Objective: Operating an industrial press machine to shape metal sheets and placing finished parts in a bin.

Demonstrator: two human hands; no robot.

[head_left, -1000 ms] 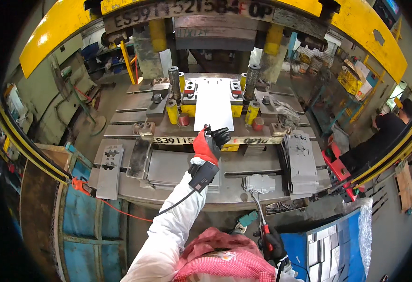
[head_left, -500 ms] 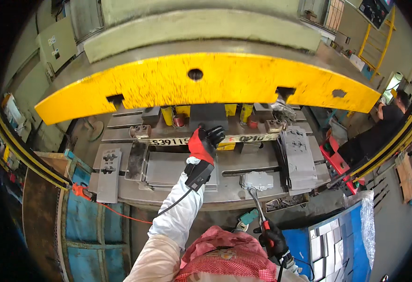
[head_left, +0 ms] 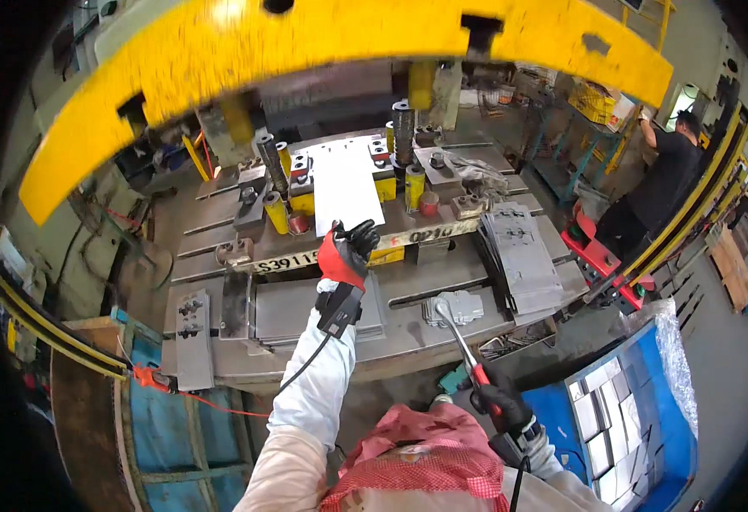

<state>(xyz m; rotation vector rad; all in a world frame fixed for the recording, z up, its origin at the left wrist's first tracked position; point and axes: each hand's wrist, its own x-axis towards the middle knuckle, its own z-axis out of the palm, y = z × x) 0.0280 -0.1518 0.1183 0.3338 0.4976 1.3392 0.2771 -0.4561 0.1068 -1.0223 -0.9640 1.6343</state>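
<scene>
A bright flat metal sheet [head_left: 344,183] lies on the die between the posts in the press. At its near edge is my left hand [head_left: 350,250], in a black and red glove, thumb and fingers apart; whether it touches the sheet I cannot tell. A small black box with a cable is strapped to that wrist. My right hand [head_left: 502,399], gloved in black, is closed round the red handle of a long metal tool [head_left: 462,338]. The tool's tip reaches a small stack of pale metal pieces [head_left: 461,307] on the press bed's front.
The yellow ram [head_left: 340,38] hangs above the die. Stacked metal plates [head_left: 305,311] lie before the die, more plates [head_left: 523,260] at right, a narrow stack [head_left: 193,341] at left. A blue bin [head_left: 672,456] holds metal pieces. A person in black [head_left: 660,183] stands at far right.
The yellow ram has risen, uncovering the die and bright sheet. My left hand remains near the die's front edge; the tool's tip has come over the small stack. The view has shifted.
</scene>
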